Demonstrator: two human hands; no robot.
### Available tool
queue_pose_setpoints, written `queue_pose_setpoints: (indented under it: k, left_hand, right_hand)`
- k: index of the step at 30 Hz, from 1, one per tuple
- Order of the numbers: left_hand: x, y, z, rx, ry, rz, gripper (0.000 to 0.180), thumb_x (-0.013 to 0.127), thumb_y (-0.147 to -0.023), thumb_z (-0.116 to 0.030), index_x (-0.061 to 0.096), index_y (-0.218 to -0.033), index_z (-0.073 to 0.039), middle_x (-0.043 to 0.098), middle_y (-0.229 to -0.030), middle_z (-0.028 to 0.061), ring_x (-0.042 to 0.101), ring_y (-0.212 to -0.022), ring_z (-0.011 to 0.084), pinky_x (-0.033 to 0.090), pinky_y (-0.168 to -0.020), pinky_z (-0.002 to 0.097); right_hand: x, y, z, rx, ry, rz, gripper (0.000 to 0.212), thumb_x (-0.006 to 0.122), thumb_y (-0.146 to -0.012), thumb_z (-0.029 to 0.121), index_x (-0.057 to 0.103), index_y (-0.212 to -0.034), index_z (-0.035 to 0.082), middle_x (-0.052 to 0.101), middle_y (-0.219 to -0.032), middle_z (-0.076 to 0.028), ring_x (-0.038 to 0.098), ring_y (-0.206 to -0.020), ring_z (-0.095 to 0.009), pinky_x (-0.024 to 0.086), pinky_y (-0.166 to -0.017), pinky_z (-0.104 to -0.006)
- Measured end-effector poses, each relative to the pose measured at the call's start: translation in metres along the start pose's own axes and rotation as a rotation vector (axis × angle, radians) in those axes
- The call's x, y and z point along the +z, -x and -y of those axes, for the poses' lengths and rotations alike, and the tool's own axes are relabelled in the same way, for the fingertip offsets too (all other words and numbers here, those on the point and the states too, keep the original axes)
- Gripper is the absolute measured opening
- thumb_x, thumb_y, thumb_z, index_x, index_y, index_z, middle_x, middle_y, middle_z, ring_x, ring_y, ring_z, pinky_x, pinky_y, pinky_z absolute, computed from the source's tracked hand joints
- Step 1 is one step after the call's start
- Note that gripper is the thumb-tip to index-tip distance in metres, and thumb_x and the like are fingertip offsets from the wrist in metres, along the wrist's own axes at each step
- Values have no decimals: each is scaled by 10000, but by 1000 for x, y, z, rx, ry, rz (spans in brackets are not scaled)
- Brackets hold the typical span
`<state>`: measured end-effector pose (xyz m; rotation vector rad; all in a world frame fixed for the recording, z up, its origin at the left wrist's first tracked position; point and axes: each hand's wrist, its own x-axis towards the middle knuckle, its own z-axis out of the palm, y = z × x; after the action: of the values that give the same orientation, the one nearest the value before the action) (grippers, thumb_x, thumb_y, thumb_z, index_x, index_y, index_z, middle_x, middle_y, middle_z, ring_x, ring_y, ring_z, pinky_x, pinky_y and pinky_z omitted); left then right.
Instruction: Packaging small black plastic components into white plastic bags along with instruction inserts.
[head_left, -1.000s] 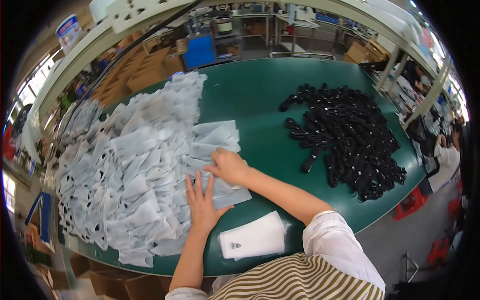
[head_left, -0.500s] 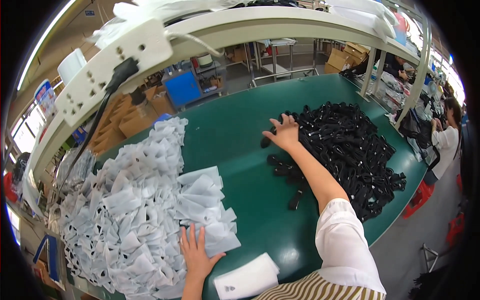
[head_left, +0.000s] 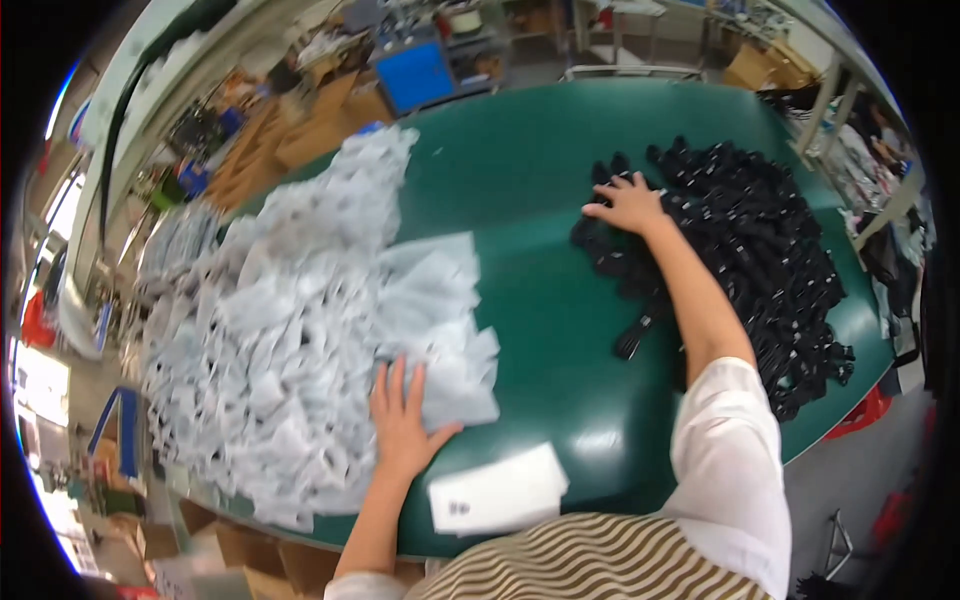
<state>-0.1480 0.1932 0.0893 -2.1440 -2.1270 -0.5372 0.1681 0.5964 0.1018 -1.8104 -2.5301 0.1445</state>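
My left hand [head_left: 402, 425] rests with spread fingers at the near right edge of a wide heap of frosted, whitish plastic bags [head_left: 290, 340]. Nothing shows in its grip. Across the table my right hand [head_left: 630, 205] reaches to the left edge of a pile of black bundled cables [head_left: 750, 240]. Its fingers are spread over several of these bundles; what lies under the palm is hidden. One loose cable bundle [head_left: 632, 338] lies apart, nearer to me. A stack of white sheets or flat bags [head_left: 498, 492] with a small dark print lies right of my left hand.
The green tabletop [head_left: 530, 300] runs between both heaps. Cardboard boxes [head_left: 270, 150] stand beyond its far left side, near a blue cabinet [head_left: 415, 75]. A pale metal frame post [head_left: 890, 208] rises at the right edge, and a dark cord [head_left: 110, 170] hangs at the left.
My view has tilted down, so the table and heaps sit higher in the picture. Both hands keep about the same places on the heaps; the right hand's fingers lie lower over the cables.
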Motion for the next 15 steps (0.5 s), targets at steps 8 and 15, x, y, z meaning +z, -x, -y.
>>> queue_pose_setpoints:
  k: [8, 15]
  left_hand:
    - [-40, 62, 16, 136, -37, -31, 956, 802, -729, -446, 372, -1504, -88, 225, -1601, 211, 180, -1473, 450, 156, -1162, 626]
    - [-63, 36, 70, 303, -44, 46, 712, 663, -851, -146, 374, -1500, -94, 349, -1539, 201, 289, -1446, 397, 203, -1181, 584]
  right_hand:
    - [29, 175, 70, -104, 1, -26, 779, 509, -821, 780, 554, -1423, 286, 364, -1586, -84, 215, -1490, -402, 258, -1101, -705]
    - [39, 255, 100, -183, -30, -210, 557, 570, -906, 593, 651, -1322, 231, 443, -1528, -79, 330, -1442, -352, 310, -1079, -675]
